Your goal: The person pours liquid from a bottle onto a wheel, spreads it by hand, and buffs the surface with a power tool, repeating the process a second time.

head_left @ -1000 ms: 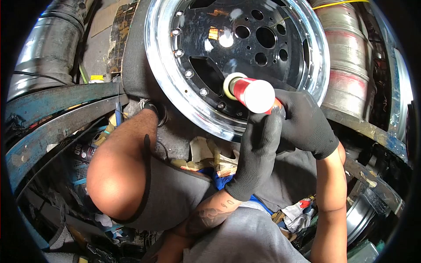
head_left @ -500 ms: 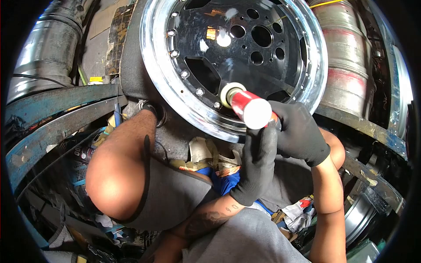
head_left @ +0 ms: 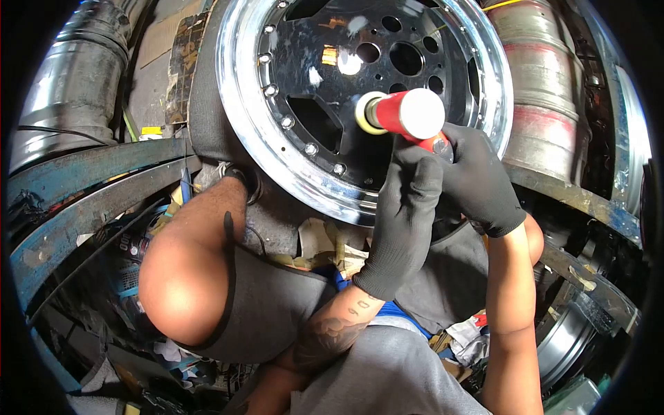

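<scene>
Wheel (head_left: 346,84), upper centre of the frame: the pale pad (head_left: 361,115) of the red tool (head_left: 395,115) has shifted up nearer the central hole (head_left: 406,58), over a different patch. Left hand (head_left: 406,221) and right hand (head_left: 478,180) both grip the tool.

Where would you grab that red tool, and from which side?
Probably on the mostly hidden part below its red body, where the left hand and right hand are, from the person's side: the pale pad sits at the far end, toward the wheel.
</scene>
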`<state>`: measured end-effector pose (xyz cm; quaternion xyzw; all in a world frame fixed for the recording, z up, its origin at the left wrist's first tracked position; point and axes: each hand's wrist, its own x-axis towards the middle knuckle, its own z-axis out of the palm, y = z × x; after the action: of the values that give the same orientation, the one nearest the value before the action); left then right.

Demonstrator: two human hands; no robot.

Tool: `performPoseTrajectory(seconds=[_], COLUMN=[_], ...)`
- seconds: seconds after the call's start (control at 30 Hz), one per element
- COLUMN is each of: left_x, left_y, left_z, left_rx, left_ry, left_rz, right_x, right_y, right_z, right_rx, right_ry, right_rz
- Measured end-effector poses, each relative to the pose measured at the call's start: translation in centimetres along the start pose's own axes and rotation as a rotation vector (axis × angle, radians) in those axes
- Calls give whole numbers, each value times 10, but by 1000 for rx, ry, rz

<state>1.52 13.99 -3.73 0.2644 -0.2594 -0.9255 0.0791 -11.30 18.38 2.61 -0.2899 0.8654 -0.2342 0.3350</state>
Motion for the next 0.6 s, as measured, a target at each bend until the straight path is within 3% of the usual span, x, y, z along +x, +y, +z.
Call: performPoseTrajectory(seconds=[0.13, 0.37, 0.6], left_x=[-14, -52, -22], left_y=[-17, -28, -27], left_z=[0, 5, 4], left_rx=[-61, -122, -170], left_ry=[158, 251, 244], left_rz=[50, -61, 112], right_x=[-5, -20, -7], right_y=[-6, -5, -3], right_z=[13, 18, 17], right_rx=[-85, -246, -152], right_ry=[3, -126, 41], right_rz=[-53, -128, -128])
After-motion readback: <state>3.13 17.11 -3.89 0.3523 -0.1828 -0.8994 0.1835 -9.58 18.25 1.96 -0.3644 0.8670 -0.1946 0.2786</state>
